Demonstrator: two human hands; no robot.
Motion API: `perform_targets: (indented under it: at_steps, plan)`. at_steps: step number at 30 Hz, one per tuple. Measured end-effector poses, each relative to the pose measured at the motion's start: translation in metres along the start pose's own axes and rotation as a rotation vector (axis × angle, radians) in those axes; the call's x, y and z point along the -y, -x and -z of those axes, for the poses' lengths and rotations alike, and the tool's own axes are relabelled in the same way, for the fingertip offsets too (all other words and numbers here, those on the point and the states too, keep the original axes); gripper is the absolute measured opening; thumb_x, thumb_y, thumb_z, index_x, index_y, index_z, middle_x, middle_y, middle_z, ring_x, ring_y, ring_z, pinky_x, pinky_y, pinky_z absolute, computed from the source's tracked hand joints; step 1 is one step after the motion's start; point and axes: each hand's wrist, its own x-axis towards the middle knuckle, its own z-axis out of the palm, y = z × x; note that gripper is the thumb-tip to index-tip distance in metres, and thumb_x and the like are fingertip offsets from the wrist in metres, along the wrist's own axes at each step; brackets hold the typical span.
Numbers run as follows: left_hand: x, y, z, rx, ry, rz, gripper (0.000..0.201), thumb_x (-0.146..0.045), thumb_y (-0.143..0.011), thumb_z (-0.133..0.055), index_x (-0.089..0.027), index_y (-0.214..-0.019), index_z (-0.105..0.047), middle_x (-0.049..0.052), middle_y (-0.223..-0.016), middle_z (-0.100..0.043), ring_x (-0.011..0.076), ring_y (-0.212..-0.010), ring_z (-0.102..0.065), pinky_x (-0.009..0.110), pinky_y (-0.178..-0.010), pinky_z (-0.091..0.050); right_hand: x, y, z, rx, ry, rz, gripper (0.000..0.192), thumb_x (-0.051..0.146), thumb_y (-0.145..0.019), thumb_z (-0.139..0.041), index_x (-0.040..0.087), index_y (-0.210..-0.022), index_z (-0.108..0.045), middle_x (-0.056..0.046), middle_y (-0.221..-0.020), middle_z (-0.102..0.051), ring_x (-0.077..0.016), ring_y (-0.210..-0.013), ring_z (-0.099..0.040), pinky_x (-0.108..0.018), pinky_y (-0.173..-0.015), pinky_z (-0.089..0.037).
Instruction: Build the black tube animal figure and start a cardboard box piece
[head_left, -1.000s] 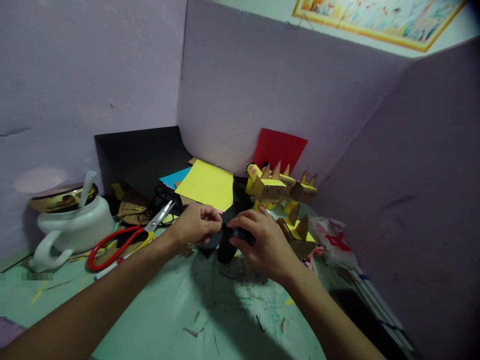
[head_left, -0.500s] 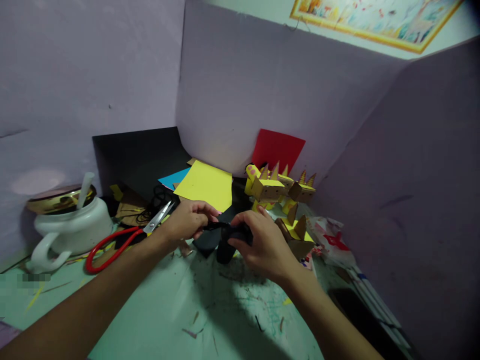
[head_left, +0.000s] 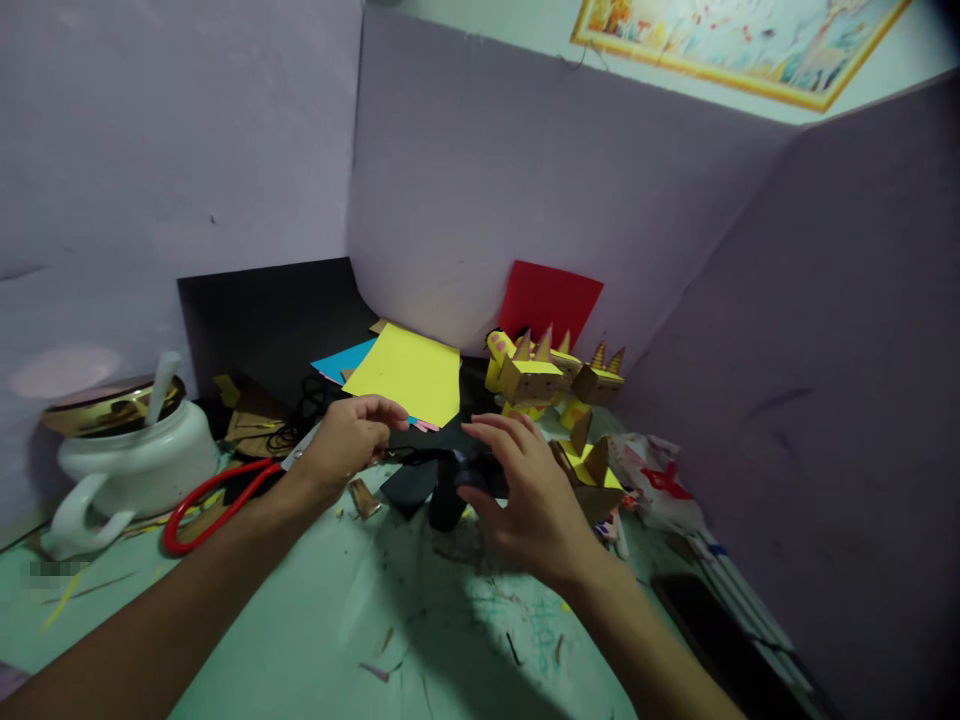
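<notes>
- Now the left hand (head_left: 356,445) is hanging with bent fingers at the end of a black strip (head_left: 424,456); whether it is gripping, one cannot tell.
- The right hand (head_left: 525,490) is holding thumb and fingers apart around a dark object (head_left: 484,476); its grip is unclear too.
- Red-handled scissors (head_left: 214,508) are lying near a white pot (head_left: 146,468) on the tabletop (head_left: 300,610).
- A yellow sheet (head_left: 409,372) is lying beyond the hands.
</notes>
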Motion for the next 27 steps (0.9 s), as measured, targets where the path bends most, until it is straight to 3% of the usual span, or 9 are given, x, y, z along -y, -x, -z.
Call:
perform_targets:
  at_steps: [5, 9, 12, 17, 22, 27]
  plan:
    - [0.001, -0.004, 0.012, -0.089, 0.023, -0.002, 0.021, -0.007, -0.053, -0.043, -0.013, -0.070, -0.054, 0.002, -0.073, -0.060, 0.0008, -0.033, -0.033, 0.016, -0.030, -0.015, -0.001, 0.034, 0.007, -0.338, -0.068, -0.021, 0.041, 0.010, -0.073, -0.058, 0.022, -0.110, -0.047, -0.009, -0.109, -0.056, -0.0234, -0.106, -0.050, -0.048, -0.097, -0.036]
    - [0.001, -0.006, 0.017, 0.023, 0.085, 0.015, 0.013, -0.016, -0.062, -0.051, -0.012, -0.074, -0.054, 0.005, -0.076, -0.061, 0.0012, -0.034, -0.034, 0.015, -0.030, -0.015, -0.005, 0.060, 0.013, -0.512, -0.066, -0.058, 0.036, 0.006, -0.073, -0.059, 0.022, -0.104, -0.052, -0.008, -0.098, -0.059, -0.0231, -0.098, -0.055, -0.043, -0.087, -0.046]
    - [0.000, -0.004, 0.017, 0.124, 0.101, -0.007, 0.016, -0.020, -0.062, -0.059, -0.012, -0.076, -0.056, 0.004, -0.076, -0.062, 0.0013, -0.037, -0.035, 0.015, -0.032, -0.018, -0.002, 0.060, 0.017, -0.597, -0.040, 0.000, 0.032, 0.004, -0.071, -0.059, 0.022, -0.098, -0.056, -0.005, -0.088, -0.062, -0.0210, -0.088, -0.060, -0.045, -0.088, -0.046]
    - [0.000, 0.001, 0.012, 0.183, 0.105, -0.028, 0.019, -0.025, -0.061, -0.065, -0.013, -0.074, -0.058, 0.003, -0.075, -0.063, 0.0018, -0.039, -0.034, 0.017, -0.036, -0.020, 0.002, 0.039, 0.019, -0.575, -0.120, 0.153, 0.029, 0.002, -0.070, -0.059, 0.018, -0.094, -0.057, -0.004, -0.083, -0.064, -0.0192, -0.080, -0.062, -0.046, -0.087, -0.048]
    - [-0.001, 0.008, 0.005, 0.278, 0.050, -0.085, 0.020, -0.029, -0.063, -0.065, -0.014, -0.076, -0.061, 0.000, -0.069, -0.060, 0.0015, -0.039, -0.030, 0.018, -0.038, -0.019, 0.012, 0.030, 0.015, -0.550, -0.210, 0.096, 0.031, 0.001, -0.070, -0.056, 0.019, -0.096, -0.057, -0.004, -0.084, -0.063, -0.0183, -0.080, -0.061, -0.036, -0.075, -0.051]
    - [-0.008, 0.013, 0.000, 0.331, -0.024, -0.102, 0.031, -0.025, -0.060, -0.064, -0.015, -0.088, -0.059, 0.002, -0.083, -0.061, 0.0017, -0.041, -0.033, 0.019, -0.038, -0.021, 0.030, 0.008, 0.008, -0.226, -0.334, -0.085, 0.025, 0.006, -0.072, -0.056, 0.019, -0.094, -0.059, -0.002, -0.081, -0.060, -0.0111, -0.060, -0.055, -0.024, -0.052, -0.046]
